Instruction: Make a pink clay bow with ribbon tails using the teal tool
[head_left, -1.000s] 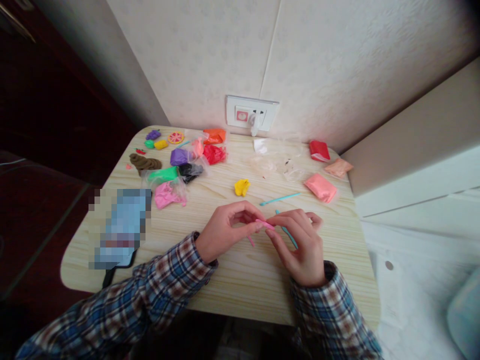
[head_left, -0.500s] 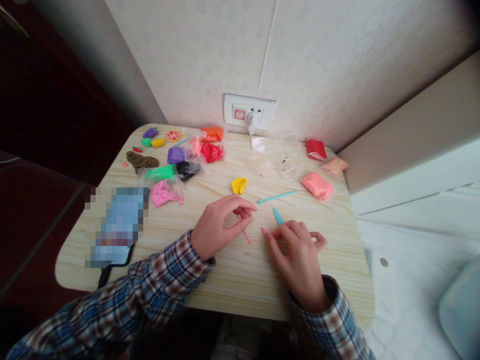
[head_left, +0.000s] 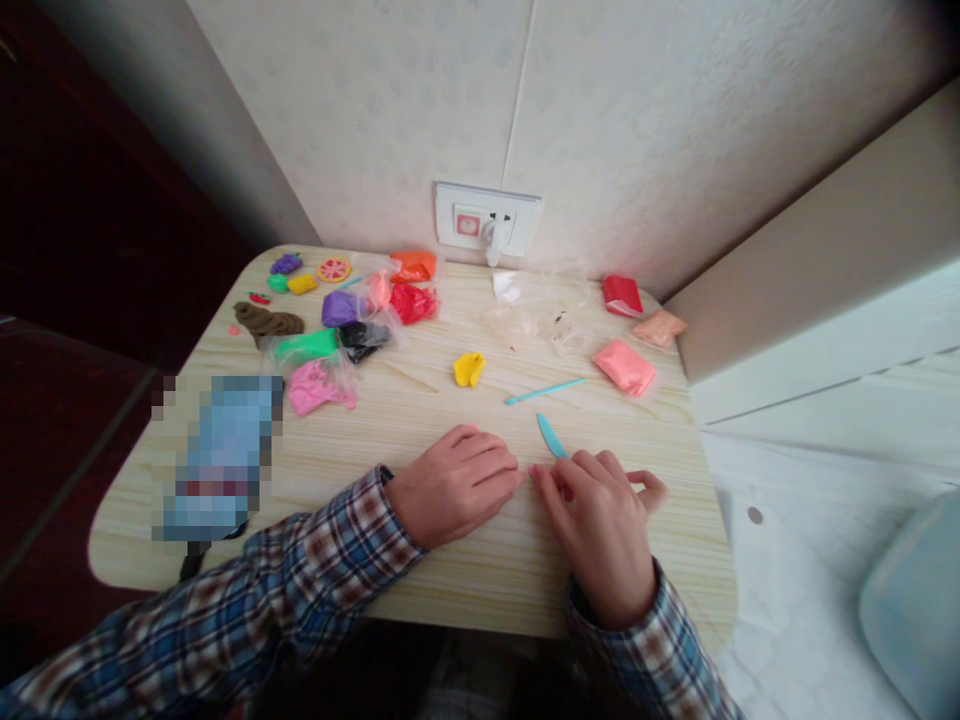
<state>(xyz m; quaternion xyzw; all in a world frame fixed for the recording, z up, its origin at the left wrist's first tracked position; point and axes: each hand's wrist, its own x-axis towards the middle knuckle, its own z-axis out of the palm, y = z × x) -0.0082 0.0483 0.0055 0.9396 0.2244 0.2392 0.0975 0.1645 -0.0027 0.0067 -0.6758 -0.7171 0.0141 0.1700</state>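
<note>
My left hand (head_left: 461,483) lies palm down on the table, its fingers stretched toward my right hand. The thin pink clay strip seen earlier is out of sight, and what lies under this palm is hidden. Close beside it, my right hand (head_left: 596,525) pinches a small piece of pink clay (head_left: 533,470) between thumb and finger, most of it covered. A turquoise plastic knife (head_left: 551,434) sticks out from beneath the right fingers; I cannot tell whether they grip it. Farther back are a thin turquoise stick tool (head_left: 546,391) and a yellow lump of clay (head_left: 469,370).
Bagged clay, including green (head_left: 307,345) and pink (head_left: 319,388), stands at the left, near small clay fruits (head_left: 286,263) and a brown coil (head_left: 266,321). A blurred phone (head_left: 225,450) lies left. Salmon (head_left: 625,367) and red (head_left: 622,296) packets sit right. A socket (head_left: 487,220) is behind.
My left hand has turned from a loose pinch to palm down and flattened onto the table, covering where the pink strip lay. My right hand keeps its pinch. The whole view has shifted slightly.
</note>
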